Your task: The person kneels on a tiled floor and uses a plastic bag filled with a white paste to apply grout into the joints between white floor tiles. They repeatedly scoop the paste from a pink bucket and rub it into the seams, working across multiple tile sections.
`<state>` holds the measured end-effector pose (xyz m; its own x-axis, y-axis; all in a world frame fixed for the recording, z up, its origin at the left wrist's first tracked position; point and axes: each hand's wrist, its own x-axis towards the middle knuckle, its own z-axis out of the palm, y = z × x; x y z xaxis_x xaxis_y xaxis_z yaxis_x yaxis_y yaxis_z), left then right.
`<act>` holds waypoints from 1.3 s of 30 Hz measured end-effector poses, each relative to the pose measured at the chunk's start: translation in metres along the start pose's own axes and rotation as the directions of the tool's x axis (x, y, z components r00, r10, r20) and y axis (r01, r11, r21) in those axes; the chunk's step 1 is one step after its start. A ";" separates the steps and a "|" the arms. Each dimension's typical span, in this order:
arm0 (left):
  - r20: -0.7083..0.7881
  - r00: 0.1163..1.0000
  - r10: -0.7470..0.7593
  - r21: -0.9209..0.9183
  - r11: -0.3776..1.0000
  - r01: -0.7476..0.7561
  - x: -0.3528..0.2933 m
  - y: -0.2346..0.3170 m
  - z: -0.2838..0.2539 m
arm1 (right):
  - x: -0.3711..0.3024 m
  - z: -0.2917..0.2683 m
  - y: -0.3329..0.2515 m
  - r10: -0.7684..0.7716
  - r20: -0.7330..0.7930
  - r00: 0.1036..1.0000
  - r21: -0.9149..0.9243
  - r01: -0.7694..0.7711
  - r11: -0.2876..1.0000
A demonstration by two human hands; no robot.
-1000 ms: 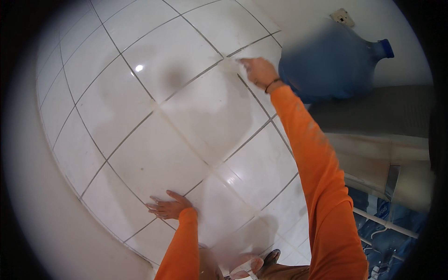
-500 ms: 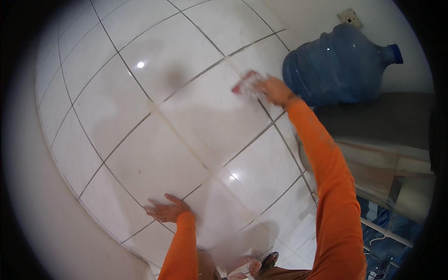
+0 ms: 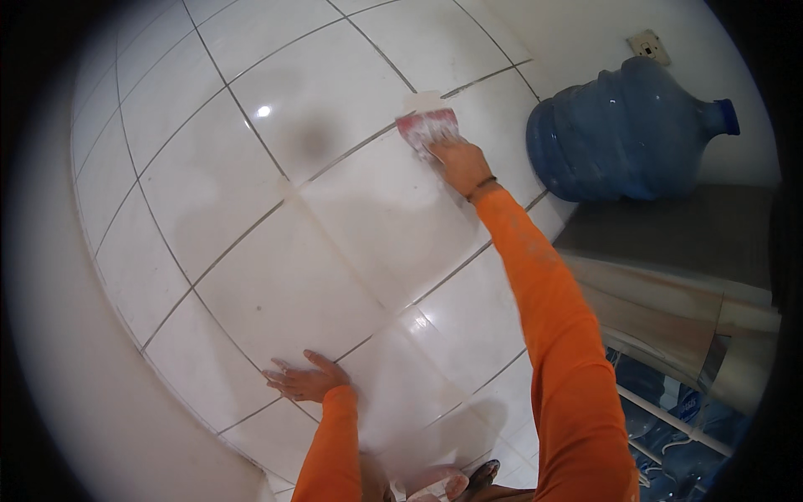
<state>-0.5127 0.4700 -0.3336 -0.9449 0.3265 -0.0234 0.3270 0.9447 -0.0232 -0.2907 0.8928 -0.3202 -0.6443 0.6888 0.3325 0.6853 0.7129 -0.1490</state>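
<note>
White floor tiles [image 3: 201, 151] with dark joints lie under both hands. My right hand [image 3: 464, 167] is closed round a flat red scraper [image 3: 428, 124] smeared with white paste. The scraper's wide edge is at a tile joint, beside a cream patch of paste [image 3: 425, 100]; the fingers partly cover its near end. Lower left, my left hand [image 3: 305, 381] rests flat on the tiles with spread fingers, holding nothing. Some joints, such as the one across the middle [image 3: 339, 251], look filled with cream paste, while others are dark.
A big blue water bottle [image 3: 623, 134] lies on its side at the right, on a dark-topped piece of furniture [image 3: 669, 230]. Below it, more blue bottles [image 3: 686, 456] show by a white rail. A wall socket [image 3: 648, 48] is behind. A white wall [image 3: 109, 385] borders the left. My feet [image 3: 481, 477] are at the bottom.
My right hand has swept the scraper left and a little up onto the joint, where the cream patch now shows plainly. My left hand stays planted; the view has shifted slightly.
</note>
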 end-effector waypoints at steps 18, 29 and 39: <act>0.062 0.997 -0.039 -0.027 0.999 0.040 0.000 0.001 -0.009 | 0.135 -0.027 -0.011 0.358 0.494 0.792 -0.246 -0.267 0.932; -0.003 1.000 0.015 -0.009 1.000 -0.015 0.000 -0.002 0.008 | -0.018 -0.060 0.080 0.047 0.494 0.868 -0.039 -0.032 0.999; 0.005 1.000 -0.005 -0.024 1.000 0.005 -0.002 -0.001 0.001 | -0.132 -0.145 -0.056 0.276 0.555 0.785 0.016 -0.342 0.940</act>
<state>-0.5115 0.4683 -0.3342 -0.9463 0.3219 -0.0283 0.3221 0.9467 0.0003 -0.1947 0.7434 -0.2202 -0.5049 0.8104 -0.2971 0.8587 0.4366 -0.2685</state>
